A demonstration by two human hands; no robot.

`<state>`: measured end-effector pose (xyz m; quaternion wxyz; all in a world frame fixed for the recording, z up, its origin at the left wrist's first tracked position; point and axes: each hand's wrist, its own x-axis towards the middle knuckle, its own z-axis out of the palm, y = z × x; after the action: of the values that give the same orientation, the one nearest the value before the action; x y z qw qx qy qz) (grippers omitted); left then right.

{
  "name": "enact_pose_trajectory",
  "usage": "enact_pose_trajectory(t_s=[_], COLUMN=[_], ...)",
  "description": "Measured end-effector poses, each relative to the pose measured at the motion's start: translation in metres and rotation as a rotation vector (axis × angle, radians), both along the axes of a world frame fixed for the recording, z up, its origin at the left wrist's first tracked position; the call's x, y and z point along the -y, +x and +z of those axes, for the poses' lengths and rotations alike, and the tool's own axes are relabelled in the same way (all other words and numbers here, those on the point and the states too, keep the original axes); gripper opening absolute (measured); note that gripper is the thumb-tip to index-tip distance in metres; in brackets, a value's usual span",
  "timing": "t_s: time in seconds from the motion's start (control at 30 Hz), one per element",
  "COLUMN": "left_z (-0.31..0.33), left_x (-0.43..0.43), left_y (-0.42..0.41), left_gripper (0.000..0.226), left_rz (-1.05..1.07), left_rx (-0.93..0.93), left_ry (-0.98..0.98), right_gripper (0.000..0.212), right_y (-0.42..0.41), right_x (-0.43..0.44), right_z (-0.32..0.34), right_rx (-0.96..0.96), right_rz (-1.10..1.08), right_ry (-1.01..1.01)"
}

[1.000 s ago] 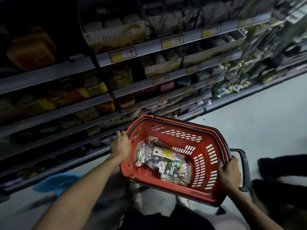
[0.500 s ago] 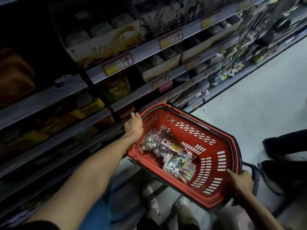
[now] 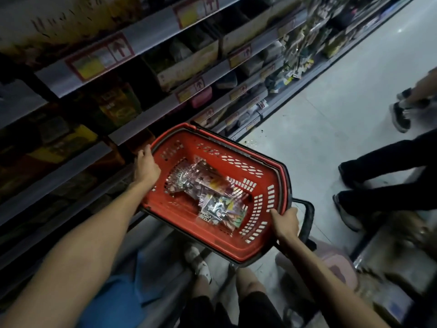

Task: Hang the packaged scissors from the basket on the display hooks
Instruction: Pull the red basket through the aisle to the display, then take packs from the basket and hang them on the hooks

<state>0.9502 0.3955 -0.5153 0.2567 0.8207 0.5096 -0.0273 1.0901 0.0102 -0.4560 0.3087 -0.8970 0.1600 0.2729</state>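
- The basket [image 3: 264,185] has swung in closer to the shelves [image 3: 165,39] this past second; you're carrying it, nothing hung yet.
- Your left grip [image 3: 146,168] clasps its left rim, and your right grip [image 3: 285,222] clasps the right rim beside the handle [image 3: 308,218].
- The packaged scissors [image 3: 208,195] lie heaped inside, none taken out.

I'm in a shop aisle here. From 9 o'clock round to 1 o'clock run long metal shelves [image 3: 146,41], tier over tier, and their front edges carry yellow-and-white price labels [image 3: 100,59] with red arrows. Display cartons [image 3: 189,65] of goods sit in rows behind them. Up at 1 o'clock, small packets [image 3: 298,55] hang in a dense cluster. There's a red plastic shopping basket [image 3: 272,177] dead centre, the pale aisle floor [image 3: 331,138] at 2 o'clock, and other people's legs [image 3: 378,157] at 3 o'clock.
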Motion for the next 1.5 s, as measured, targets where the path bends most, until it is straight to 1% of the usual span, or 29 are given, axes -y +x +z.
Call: enact_pose_trajectory(t_s=[0.07, 0.13, 0.23, 0.4, 0.5, 0.53, 0.57, 0.63, 0.7, 0.77, 0.83, 0.93, 0.97, 1.0, 1.03, 1.1, 1.13, 1.2, 1.27, 1.33, 1.37, 1.43, 1.5], left_z=[-0.002, -0.001, 0.004, 0.005, 0.007, 0.010, 0.012, 0.021, 0.034, 0.042, 0.046, 0.040, 0.039, 0.038, 0.038, 0.037, 0.037, 0.036, 0.033, 0.028, 0.027, 0.029, 0.027], left_x=[-0.001, 0.004, 0.026, 0.077, 0.113, 0.124, 0.136, 0.164, 0.194, 0.225, 0.253, 0.285, 0.295, 0.303, 0.312, 0.326, 0.332, 0.341, 0.346, 0.349, 0.351, 0.351, 0.349], left_y=[-0.013, -0.023, -0.035, -0.062, -0.077, -0.079, -0.080, -0.076, -0.069, -0.063, -0.054, -0.037, -0.032, -0.027, -0.022, -0.013, -0.009, -0.005, -0.002, 0.000, 0.001, 0.006, 0.009], left_gripper=[0.068, 0.066, 0.064, 0.062, 0.051, 0.048, 0.047, 0.048, 0.056, 0.066, 0.074, 0.090, 0.095, 0.099, 0.102, 0.104, 0.103, 0.101, 0.099, 0.097, 0.095, 0.094, 0.097], left_rz=[-0.014, -0.038, -0.007, -0.049, -0.051, -0.027, 0.013, 0.138, 0.280, 0.396, 0.482, 0.584, 0.617, 0.649, 0.677, 0.733, 0.764, 0.811, 0.841, 0.867, 0.881, 0.900, 0.931], left_rx=[0.047, 0.077, 0.119, -0.031, -0.043, -0.046, -0.041, 0.012, 0.107, 0.176, 0.224, 0.332, 0.359, 0.381, 0.396, 0.425, 0.445, 0.476, 0.500, 0.508, 0.510, 0.499, 0.470], left_ry=[-0.005, 0.001, 0.024, 0.133, 0.208, 0.204, 0.181, 0.070, -0.052, -0.142, -0.208, -0.293, -0.309, -0.312, -0.305, -0.300, -0.309, -0.307, -0.287, -0.249, -0.241, -0.233, -0.222], right_gripper=[0.037, 0.040, 0.048, 0.055, 0.057, 0.057, 0.057, 0.057, 0.059, 0.067, 0.076, 0.094, 0.098, 0.093, 0.080, 0.045, 0.036, 0.031, 0.029, 0.023, 0.021, 0.021, 0.025], right_y=[-0.004, -0.005, -0.007, -0.008, -0.009, -0.009, -0.010, -0.010, -0.010, -0.007, 0.002, 0.026, 0.030, 0.032, 0.032, 0.031, 0.036, 0.052, 0.073, 0.093, 0.102, 0.122, 0.137], right_x=[-0.010, -0.013, -0.013, -0.012, -0.011, -0.011, -0.012, -0.012, -0.008, 0.001, 0.015, 0.040, 0.039, 0.039, 0.036, 0.030, 0.033, 0.042, 0.052, 0.060, 0.061, 0.055, 0.034], right_z=[0.004, 0.003, 0.004, 0.004, 0.005, 0.008, 0.011, 0.018, 0.018, 0.013, -0.004, -0.063, -0.062, -0.055, -0.038, 0.004, 0.013, 0.026, 0.038, 0.048, 0.051, 0.053, 0.048], right_rx=[-0.016, -0.016, -0.023, -0.046, -0.083, -0.089, -0.095, -0.107, -0.132, -0.162, -0.198, -0.255, -0.284, -0.314, -0.353, -0.466, -0.516, -0.587, -0.604, -0.564, -0.477, -0.150, 0.173], right_rz=[-0.004, -0.017, -0.035, -0.105, -0.117, -0.123, -0.129, -0.125, -0.095, -0.048, 0.004, 0.035, 0.053, 0.058, 0.066, 0.108, 0.155, 0.263, 0.348, 0.430, 0.514, 0.716, 0.851], right_ry=[0.005, -0.001, -0.017, -0.006, -0.014, -0.014, -0.008, 0.017, 0.042, 0.090, 0.134, 0.181, 0.204, 0.240, 0.275, 0.306, 0.299, 0.262, 0.215, 0.178, 0.160, 0.105, 0.046])
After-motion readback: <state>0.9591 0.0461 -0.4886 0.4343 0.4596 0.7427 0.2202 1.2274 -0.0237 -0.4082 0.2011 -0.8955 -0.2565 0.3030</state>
